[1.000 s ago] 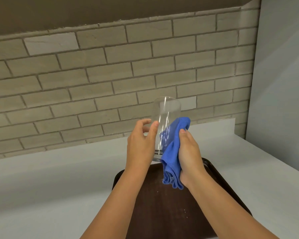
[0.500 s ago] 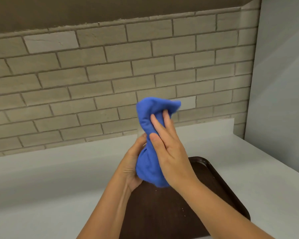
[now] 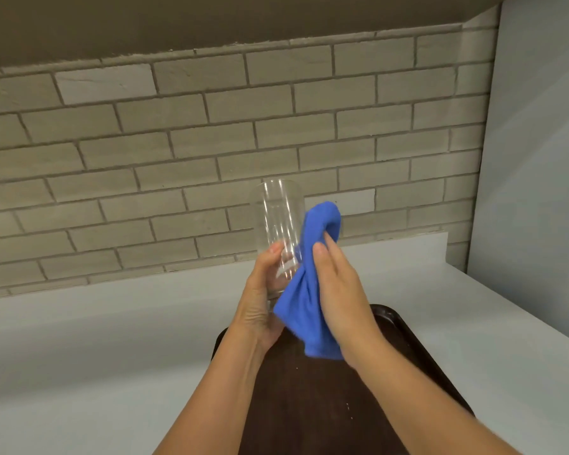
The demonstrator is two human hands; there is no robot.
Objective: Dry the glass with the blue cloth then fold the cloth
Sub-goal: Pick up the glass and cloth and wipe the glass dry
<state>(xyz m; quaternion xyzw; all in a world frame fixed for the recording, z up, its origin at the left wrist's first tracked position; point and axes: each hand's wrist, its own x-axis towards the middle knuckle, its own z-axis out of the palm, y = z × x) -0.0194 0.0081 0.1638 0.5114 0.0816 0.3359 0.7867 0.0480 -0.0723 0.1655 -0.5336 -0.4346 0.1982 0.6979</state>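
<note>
A tall clear glass (image 3: 278,218) stands upright in the air above the tray, its open rim at the top. My left hand (image 3: 260,300) grips its lower part from the left. A bunched blue cloth (image 3: 309,290) lies against the right side of the glass, reaching from mid-height down past its base. My right hand (image 3: 339,290) presses and holds the cloth against the glass, fingers pointing up. The base of the glass is hidden by the cloth and my left hand.
A dark brown tray (image 3: 418,349) lies on the white counter (image 3: 96,339) beneath my forearms. A brick wall (image 3: 178,159) rises behind the counter, and a plain grey wall (image 3: 532,159) closes the right side.
Half a second ago the cloth covered the whole glass up to its rim. The cloth has slid down and to the right, and the upper glass is bare again.
</note>
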